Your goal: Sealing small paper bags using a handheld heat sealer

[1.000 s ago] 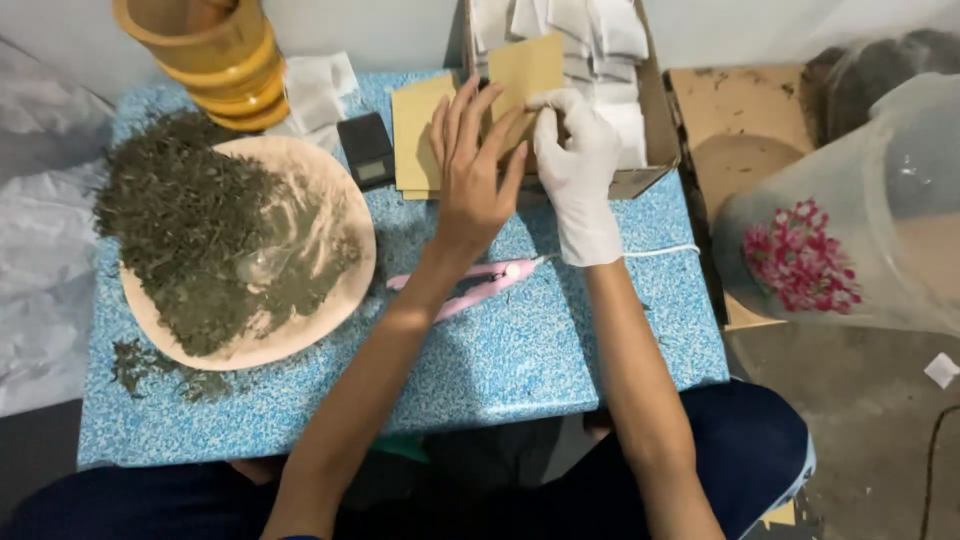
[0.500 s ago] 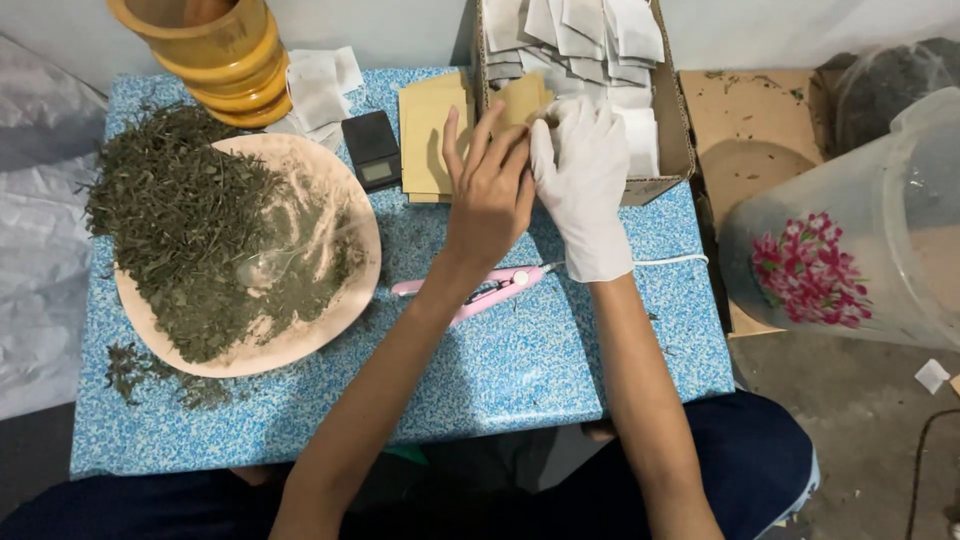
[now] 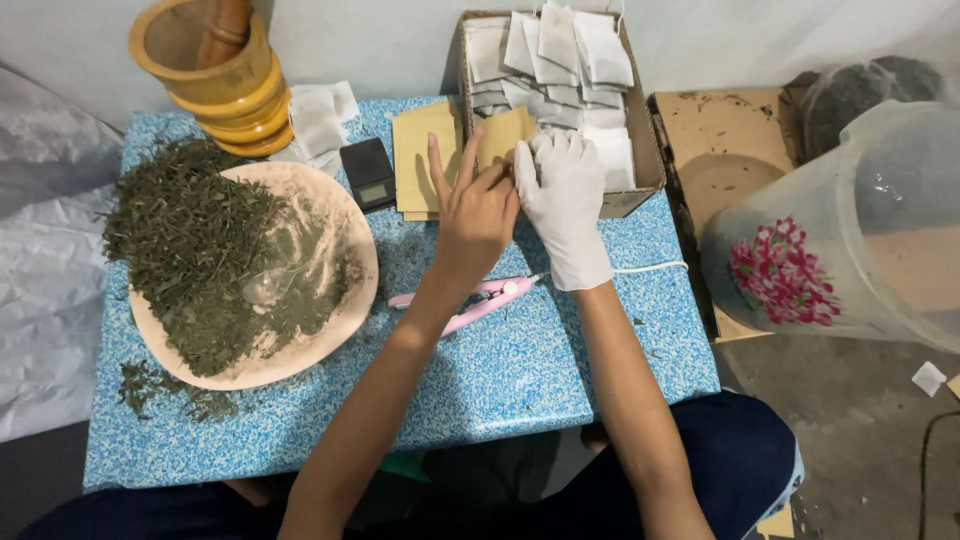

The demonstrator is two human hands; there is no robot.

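My bare left hand [image 3: 470,215] and my right hand [image 3: 565,200], which wears a white glove, meet over a small tan paper pouch [image 3: 503,133]. Both pinch it at the near edge of a cardboard box [image 3: 640,175] that holds several white sachets [image 3: 560,50]. A stack of flat tan pouches [image 3: 420,155] lies just left of my left hand on the blue speckled table [image 3: 560,370]. A pink handheld tool [image 3: 475,300] with a white cord lies on the table under my forearms.
A wide round tray [image 3: 345,300] heaped with dried green leaves [image 3: 195,250] and a clear scoop fills the table's left. Behind it stand a yellow mortar with pestle [image 3: 215,70], a small black scale [image 3: 367,173] and white sachets. A clear flowered bucket [image 3: 850,240] stands at the right.
Both hands have stayed together on the tan pouch and lowered it from above the box toward the box's near edge. The view has shifted slightly.
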